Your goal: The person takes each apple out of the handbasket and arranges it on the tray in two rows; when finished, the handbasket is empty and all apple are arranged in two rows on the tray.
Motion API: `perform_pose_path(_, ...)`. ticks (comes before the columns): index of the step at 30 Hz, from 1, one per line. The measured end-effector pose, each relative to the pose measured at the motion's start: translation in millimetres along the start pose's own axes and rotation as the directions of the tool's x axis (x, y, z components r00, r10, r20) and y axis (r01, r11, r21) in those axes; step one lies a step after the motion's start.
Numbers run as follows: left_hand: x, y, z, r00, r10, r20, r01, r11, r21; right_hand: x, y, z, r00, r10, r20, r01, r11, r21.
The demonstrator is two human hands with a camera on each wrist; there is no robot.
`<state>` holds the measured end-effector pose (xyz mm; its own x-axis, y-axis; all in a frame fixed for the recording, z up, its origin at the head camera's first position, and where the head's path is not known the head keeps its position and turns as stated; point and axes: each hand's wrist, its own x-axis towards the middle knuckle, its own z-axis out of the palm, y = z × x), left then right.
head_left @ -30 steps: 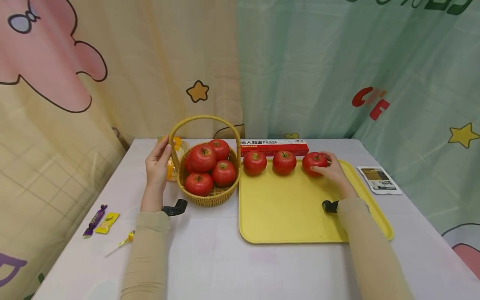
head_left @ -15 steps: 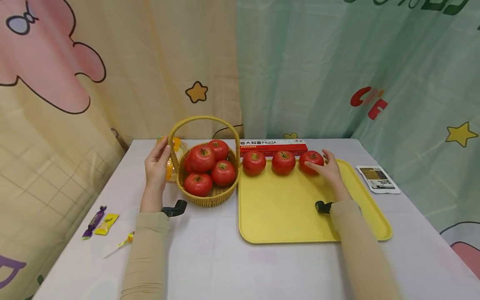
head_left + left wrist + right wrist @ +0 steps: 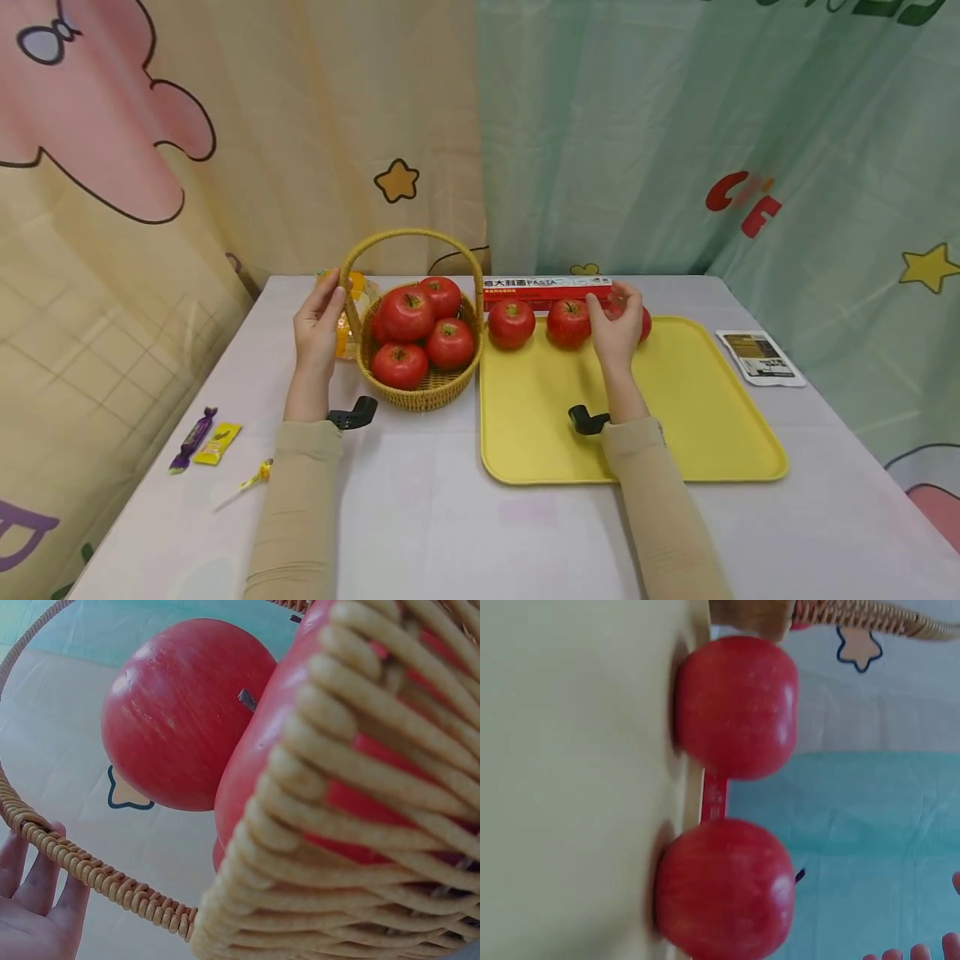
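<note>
In the head view my left hand (image 3: 315, 325) holds the left side of the wicker basket's (image 3: 420, 398) handle between thumb and fingers. In the left wrist view the fingers (image 3: 39, 883) lie behind the handle; the thumb is out of frame. Several red apples (image 3: 408, 314) fill the basket. My right hand (image 3: 618, 329), thumb and fingers spread, hovers in front of the rightmost apple (image 3: 645, 323) and partly hides it. Two more apples, a left one (image 3: 512, 325) and a middle one (image 3: 568, 323), stand in line along the back of the yellow tray (image 3: 555, 417).
A red pasta box (image 3: 540, 287) lies behind the tray. An orange-yellow packet (image 3: 360, 292) sits behind the basket. Purple candy (image 3: 193, 439), yellow candy (image 3: 217, 443) and a lollipop (image 3: 255, 477) lie at left. A white pouch (image 3: 761, 358) lies right of the tray.
My right hand has let go of the rightmost apple, after shifting it slightly left, and moved left in front of it. The left hand and basket stay put.
</note>
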<state>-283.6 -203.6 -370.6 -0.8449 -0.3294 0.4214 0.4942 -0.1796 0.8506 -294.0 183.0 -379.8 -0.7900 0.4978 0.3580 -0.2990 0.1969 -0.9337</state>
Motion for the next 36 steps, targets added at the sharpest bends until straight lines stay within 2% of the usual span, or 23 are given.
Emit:
perform_pose_path(4, 0.1, 0.5, 1.4, 1.0, 0.017, -0.009, -0.017, 1.0, -0.004, -17.0, -13.8, 20.9, 0.997, -0.065, 0.051, 0.062, 0.996, 0.069)
perform_pose_path(8, 0.0, 0.7, 0.8, 1.0, 0.017, -0.001, -0.017, 1.0, -0.002, -38.0, -30.5, 41.0, 0.99, -0.103, 0.094, 0.089, 0.986, 0.14)
perform_pose_path(13, 0.2, -0.6, -0.6, 1.0, 0.016, 0.007, -0.016, 1.0, -0.011, -70.8, -59.2, 64.6, 0.968, -0.17, 0.187, 0.135, 0.973, 0.188)
perform_pose_path(16, 0.4, -1.3, -0.9, 1.0, 0.022, 0.007, -0.021, 1.0, -0.012, -84.4, -66.0, 79.4, 0.937, -0.223, 0.269, 0.162, 0.959, 0.231)
perform_pose_path(22, 0.2, -0.8, 0.6, 1.0, 0.027, 0.005, -0.027, 1.0, -0.008, -100.8, -67.2, 104.0, 0.849, -0.303, 0.432, 0.191, 0.94, 0.283)
perform_pose_path(25, 0.1, -0.2, 0.8, 1.0, 0.025, 0.01, -0.026, 1.0, 0.007, -102.3, -54.8, 117.9, 0.82, -0.288, 0.494, 0.168, 0.947, 0.273)
perform_pose_path(29, -0.5, 0.8, 0.8, 1.0, 0.021, 0.008, -0.021, 1.0, 0.017, -102.3, -36.8, 134.9, 0.794, -0.243, 0.557, 0.135, 0.964, 0.229)
perform_pose_path(36, -1.5, 1.6, 1.7, 1.0, 0.011, -0.001, -0.011, 1.0, -0.01, -105.7, -30.4, 146.9, 0.788, -0.162, 0.594, 0.166, 0.985, 0.048)
